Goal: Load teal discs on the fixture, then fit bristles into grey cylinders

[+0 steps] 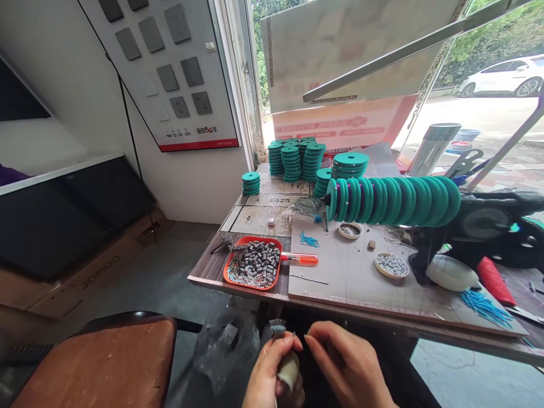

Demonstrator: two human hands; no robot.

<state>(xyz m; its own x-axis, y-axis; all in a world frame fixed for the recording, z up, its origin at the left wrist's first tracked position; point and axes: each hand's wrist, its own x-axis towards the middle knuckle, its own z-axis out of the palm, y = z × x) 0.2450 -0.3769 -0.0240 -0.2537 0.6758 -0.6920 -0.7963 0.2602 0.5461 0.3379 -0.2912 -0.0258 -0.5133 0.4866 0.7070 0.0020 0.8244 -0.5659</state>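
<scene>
The left hand [267, 368] has its fingers closed around one partly hidden pale rounded piece [289, 369] before the surface [208, 268] bearing two round dishes [391, 277]; whether the right hand [351, 362], fingers bunched, grips anything cannot be told.

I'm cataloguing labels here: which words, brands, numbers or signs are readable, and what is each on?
"JOMOO": cardboard box.
"保用50年": switch display board.
"2025": pale sheet.
Too small to read: print on the red strip, other marks on the board and sheet.
Too blurred: lettering on the pink panel.
</scene>
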